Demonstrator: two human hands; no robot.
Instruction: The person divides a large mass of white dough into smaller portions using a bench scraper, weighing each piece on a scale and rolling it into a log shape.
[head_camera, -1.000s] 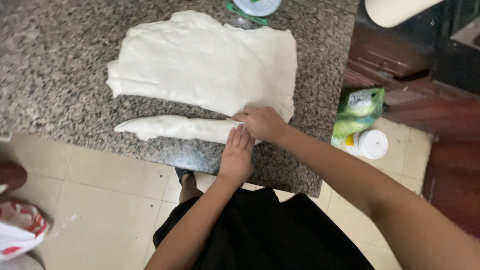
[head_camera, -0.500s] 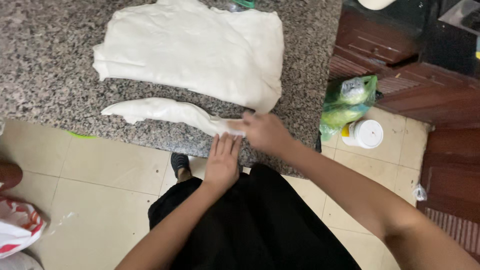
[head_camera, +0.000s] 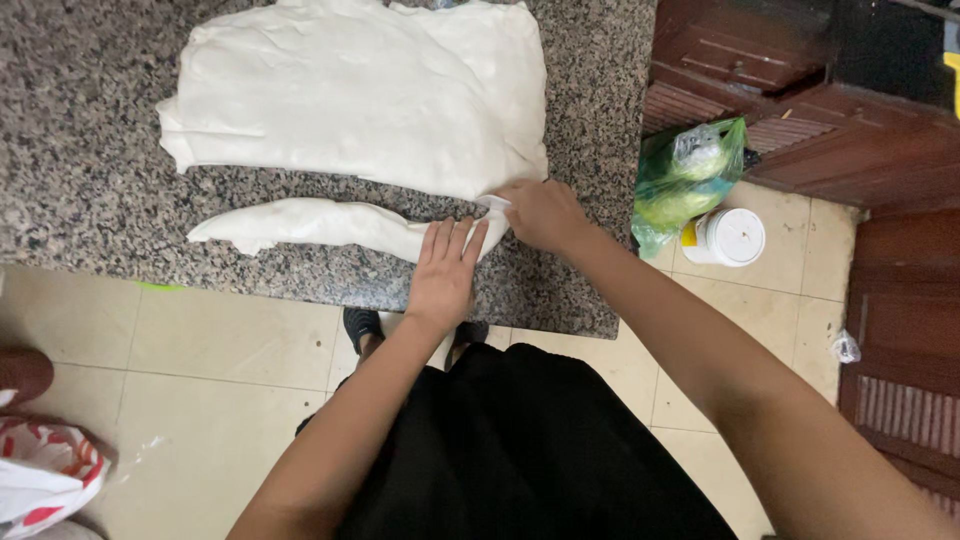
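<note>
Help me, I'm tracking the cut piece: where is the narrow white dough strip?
The narrow white dough strip lies on the speckled granite counter, just below the large dough sheet.

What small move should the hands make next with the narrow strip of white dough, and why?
Probably roll the narrow white dough strip a little further leftward. The left hand lies flat on the strip's right end, and the right hand pinches that end beside the large flat white dough sheet. The strip lies apart from the sheet on the speckled granite counter, thick and uneven leftward.
</note>
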